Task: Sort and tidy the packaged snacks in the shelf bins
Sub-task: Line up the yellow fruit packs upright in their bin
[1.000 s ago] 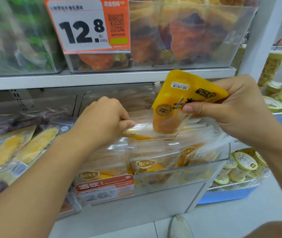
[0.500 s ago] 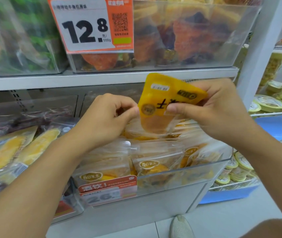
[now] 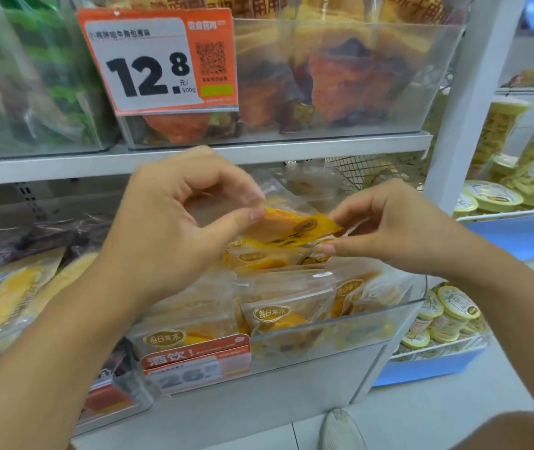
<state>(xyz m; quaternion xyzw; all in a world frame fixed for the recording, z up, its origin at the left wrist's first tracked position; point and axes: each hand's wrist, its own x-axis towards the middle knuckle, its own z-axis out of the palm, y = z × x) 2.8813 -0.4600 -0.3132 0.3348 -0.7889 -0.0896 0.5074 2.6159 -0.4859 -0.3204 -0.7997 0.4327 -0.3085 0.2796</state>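
Observation:
A small yellow snack packet (image 3: pixel 295 227) lies nearly flat above the pile in the clear bin (image 3: pixel 356 323) on the lower shelf. My left hand (image 3: pixel 174 228) pinches its left end between thumb and fingers. My right hand (image 3: pixel 395 228) pinches its right corner. The bin holds several clear packets of orange dried fruit (image 3: pixel 278 316) with oval brown labels. An orange price tag (image 3: pixel 194 362) hangs on the bin's front.
Above, a shelf (image 3: pixel 259 151) carries a clear bin of orange snack bags with a 12.8 price card (image 3: pixel 158 63). Long yellow packets (image 3: pixel 9 293) fill the bin on the left. Round tubs (image 3: pixel 447 313) sit in blue crates at right. A shoe (image 3: pixel 340 430) shows below.
The yellow packet went from upright in my right hand to lying flat and lower over the pile. My left hand rose from the bin packets and now pinches its left end.

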